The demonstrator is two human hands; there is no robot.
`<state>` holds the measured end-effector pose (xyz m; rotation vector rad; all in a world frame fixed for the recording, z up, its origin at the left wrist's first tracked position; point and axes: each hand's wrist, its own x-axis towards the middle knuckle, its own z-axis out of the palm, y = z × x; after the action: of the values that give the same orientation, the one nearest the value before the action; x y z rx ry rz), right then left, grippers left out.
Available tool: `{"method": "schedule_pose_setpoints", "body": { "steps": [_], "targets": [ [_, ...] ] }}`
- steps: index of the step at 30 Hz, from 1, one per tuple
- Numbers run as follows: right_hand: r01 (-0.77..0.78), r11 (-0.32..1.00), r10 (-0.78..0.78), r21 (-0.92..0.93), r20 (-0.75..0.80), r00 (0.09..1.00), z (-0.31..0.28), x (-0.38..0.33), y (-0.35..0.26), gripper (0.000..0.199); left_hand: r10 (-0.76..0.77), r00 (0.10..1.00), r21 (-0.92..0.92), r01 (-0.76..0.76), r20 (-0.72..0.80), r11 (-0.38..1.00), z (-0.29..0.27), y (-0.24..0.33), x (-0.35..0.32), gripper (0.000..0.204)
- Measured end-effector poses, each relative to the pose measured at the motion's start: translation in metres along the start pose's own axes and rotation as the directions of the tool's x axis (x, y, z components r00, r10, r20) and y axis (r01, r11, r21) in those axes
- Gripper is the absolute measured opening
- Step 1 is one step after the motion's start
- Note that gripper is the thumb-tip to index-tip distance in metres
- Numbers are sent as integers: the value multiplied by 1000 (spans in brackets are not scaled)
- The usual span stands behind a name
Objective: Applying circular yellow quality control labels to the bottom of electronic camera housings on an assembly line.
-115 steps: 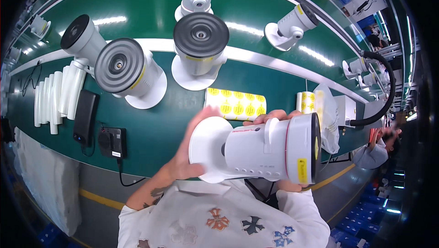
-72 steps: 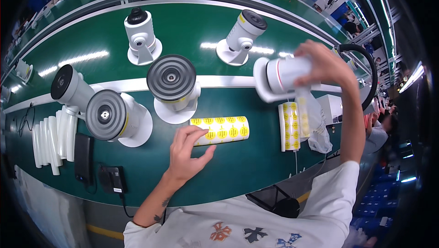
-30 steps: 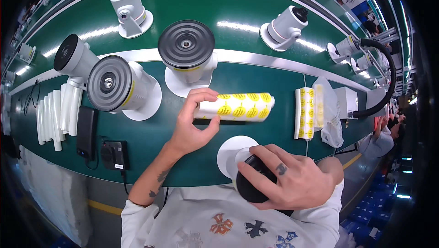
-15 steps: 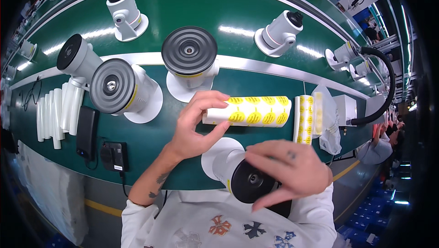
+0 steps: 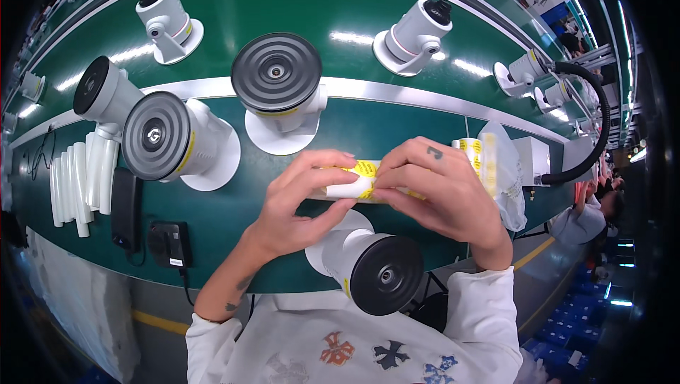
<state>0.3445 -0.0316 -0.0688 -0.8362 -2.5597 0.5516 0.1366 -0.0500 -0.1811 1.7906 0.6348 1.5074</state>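
A roll of white backing sheet with round yellow stickers (image 5: 365, 173) lies between my hands above the near part of the bench. My left hand (image 5: 294, 200) grips its left end, thumb below and fingers above. My right hand (image 5: 443, 185) has its fingertips pinched on the sticker sheet and covers much of the right end; whether a sticker has come loose is hidden. Just below my hands, a white swivel-mounted device with a round black face (image 5: 386, 274) leans toward me at the bench edge, untouched. A second sticker roll (image 5: 469, 154) lies beyond my right hand.
Similar devices with ribbed dark faces (image 5: 276, 72) (image 5: 157, 136) stand behind my hands. White rolled sheets (image 5: 92, 178), a black slab-shaped device (image 5: 126, 207) and a black adapter (image 5: 168, 242) lie left. At right are a plastic bag (image 5: 506, 185), white box (image 5: 531, 164) and black hose (image 5: 602, 122).
My right hand has moved up from over the near device onto the sticker roll and closed its fingertips there. The left hand keeps its grip on the roll.
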Motion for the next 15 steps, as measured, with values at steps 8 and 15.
{"method": "schedule_pose_setpoints", "body": {
  "steps": [8,15],
  "targets": [
    [38,998,-36,56,-32,999,-42,-6,-25,13,-69,997,185,71,-15,980,7,79,18,38],
    [40,996,-40,-82,2,999,-30,-8,-35,12,-249,964,190,262,-92,946,1,82,2,36]
  ]
}}
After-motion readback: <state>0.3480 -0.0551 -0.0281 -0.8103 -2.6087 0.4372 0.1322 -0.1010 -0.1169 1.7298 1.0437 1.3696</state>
